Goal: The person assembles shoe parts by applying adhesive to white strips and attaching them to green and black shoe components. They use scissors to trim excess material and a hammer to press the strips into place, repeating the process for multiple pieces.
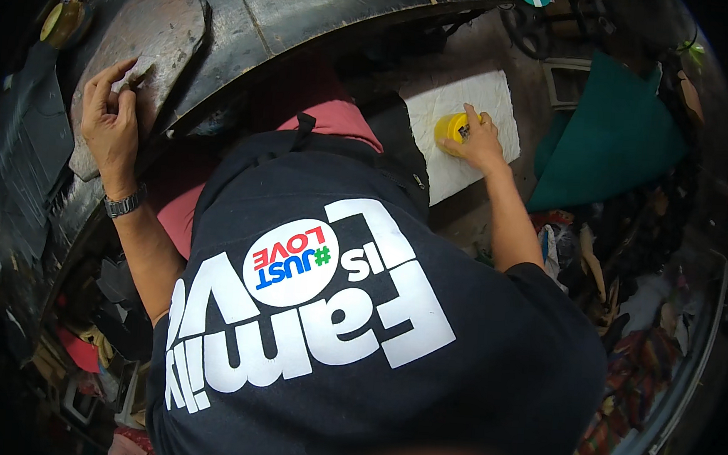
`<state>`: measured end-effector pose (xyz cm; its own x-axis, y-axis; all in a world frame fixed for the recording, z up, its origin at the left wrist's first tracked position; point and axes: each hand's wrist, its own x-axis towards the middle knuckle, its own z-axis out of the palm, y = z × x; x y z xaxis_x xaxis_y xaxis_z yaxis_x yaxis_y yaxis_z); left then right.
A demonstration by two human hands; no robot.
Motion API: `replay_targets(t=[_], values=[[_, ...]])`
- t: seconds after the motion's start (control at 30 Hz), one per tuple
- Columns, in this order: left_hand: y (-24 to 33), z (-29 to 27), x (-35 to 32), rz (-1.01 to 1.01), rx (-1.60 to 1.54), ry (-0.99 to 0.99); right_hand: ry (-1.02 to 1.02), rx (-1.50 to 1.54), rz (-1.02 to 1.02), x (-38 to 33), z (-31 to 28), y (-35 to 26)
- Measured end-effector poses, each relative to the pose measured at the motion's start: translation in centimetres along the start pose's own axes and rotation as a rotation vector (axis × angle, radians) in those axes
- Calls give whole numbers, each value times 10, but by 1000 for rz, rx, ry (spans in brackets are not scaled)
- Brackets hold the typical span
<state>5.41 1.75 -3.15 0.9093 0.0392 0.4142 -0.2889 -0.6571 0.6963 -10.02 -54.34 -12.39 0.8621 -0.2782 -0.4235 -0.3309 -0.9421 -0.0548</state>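
Note:
A yellow round tub (pixel 446 134) with a dark marking on its top stands on a white cloth or paper sheet (pixel 464 92) to my right. My right hand (pixel 477 143) is wrapped round it from the near right side. Over on the left, my left hand (pixel 110 128), with a metal watch on its wrist, rests on a worn stone-like slab (pixel 164 23). Its thumb and forefinger are apart and curved. Close to those fingertips is a small brownish piece (pixel 138 76), too small to name; whether the fingers touch it is unclear.
The slab lies on a dark, scuffed table (pixel 276 22) with a curved edge. A yellow-rimmed container (pixel 60 24) and dark flat sheets (pixel 33 124) are at the far left. Green sheet material (pixel 607 134) lies right of the white sheet, with mixed scraps (pixel 639 361) below.

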Motion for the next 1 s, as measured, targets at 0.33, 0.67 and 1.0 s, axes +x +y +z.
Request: replay_targets(t=[0.33,0.67,1.0], values=[[1,2,-1,78,-65,37,45,-46,119,0,-4,-31],[7,4,-4,21,-153,64,17,-120,152,3,-4,-40],[-2,8,-13,-57,-168,48,-31,-253,111,33,16,-16]])
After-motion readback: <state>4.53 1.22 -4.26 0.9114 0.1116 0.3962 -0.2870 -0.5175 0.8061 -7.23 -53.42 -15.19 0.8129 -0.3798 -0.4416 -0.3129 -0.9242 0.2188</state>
